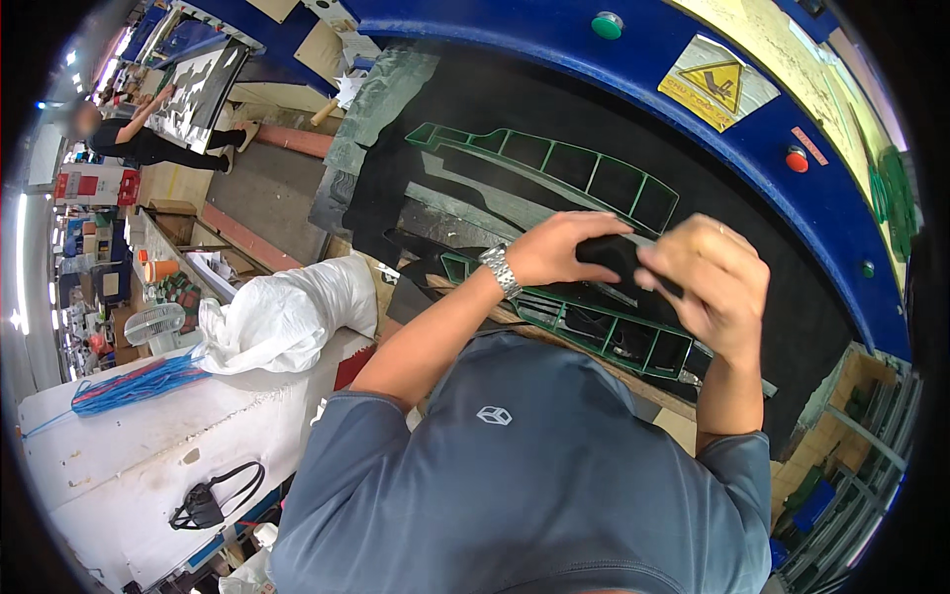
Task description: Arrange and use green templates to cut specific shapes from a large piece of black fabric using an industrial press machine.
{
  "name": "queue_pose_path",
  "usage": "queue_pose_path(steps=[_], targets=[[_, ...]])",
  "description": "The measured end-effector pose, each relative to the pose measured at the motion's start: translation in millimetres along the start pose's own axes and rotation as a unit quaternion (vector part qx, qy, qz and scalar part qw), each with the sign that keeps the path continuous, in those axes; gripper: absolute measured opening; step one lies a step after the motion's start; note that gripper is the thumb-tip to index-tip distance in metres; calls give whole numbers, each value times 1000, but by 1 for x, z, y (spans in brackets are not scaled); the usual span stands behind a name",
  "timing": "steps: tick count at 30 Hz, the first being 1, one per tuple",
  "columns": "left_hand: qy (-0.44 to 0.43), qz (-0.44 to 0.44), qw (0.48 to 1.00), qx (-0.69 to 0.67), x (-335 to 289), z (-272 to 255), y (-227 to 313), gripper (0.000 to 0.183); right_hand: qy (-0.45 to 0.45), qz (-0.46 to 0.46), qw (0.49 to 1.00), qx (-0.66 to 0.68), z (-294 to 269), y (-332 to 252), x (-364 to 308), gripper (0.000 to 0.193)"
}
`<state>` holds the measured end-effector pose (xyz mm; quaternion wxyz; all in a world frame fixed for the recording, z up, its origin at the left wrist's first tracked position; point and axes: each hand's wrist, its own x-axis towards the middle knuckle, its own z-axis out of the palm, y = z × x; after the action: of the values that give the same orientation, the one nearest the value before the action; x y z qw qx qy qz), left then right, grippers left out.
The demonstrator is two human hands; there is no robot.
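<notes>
My left hand (564, 249), with a metal watch (500, 271) on its wrist, reaches over the black sheet (752, 198). Its thumb and fingers are apart in a C shape, the fingertips beside a thin grey strip (641, 241). To its right, my right hand (714, 282) is curled and slightly blurred; what its fingers hold, if anything, is hidden. Beyond the hands lies a long green-edged cutting die (591, 170) with several compartments. A similar green-edged die (616, 335) lies nearer my body, partly hidden by my left forearm.
A blue machine frame (633, 45) with a green button (608, 25), a red button (798, 158) and a yellow warning sign (711, 83) arches over the far side. At left, a white sack (287, 312) rests on a white table (129, 495). Another person (148, 139) stands farther off.
</notes>
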<state>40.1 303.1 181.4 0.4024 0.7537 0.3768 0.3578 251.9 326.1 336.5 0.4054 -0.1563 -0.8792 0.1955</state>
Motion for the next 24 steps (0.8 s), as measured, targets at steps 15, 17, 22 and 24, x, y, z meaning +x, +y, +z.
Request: queue_pose_path(steps=[15, 17, 22, 24], targets=[[-94, -64, 989, -98, -13, 73, 28, 58, 225, 152, 962, -13, -38, -47, 21, 19], [-32, -96, 982, -162, -16, 71, 29, 41, 368, 155, 916, -29, -47, -41, 28, 18], [-82, -150, 947, -272, -72, 4, -2, 30, 332, 228, 911, -86, -115, 14, -5, 22], [-109, -235, 909, -327, -109, -40, -15, 30, 308, 338, 883, -110, -115, 39, -37, 22]])
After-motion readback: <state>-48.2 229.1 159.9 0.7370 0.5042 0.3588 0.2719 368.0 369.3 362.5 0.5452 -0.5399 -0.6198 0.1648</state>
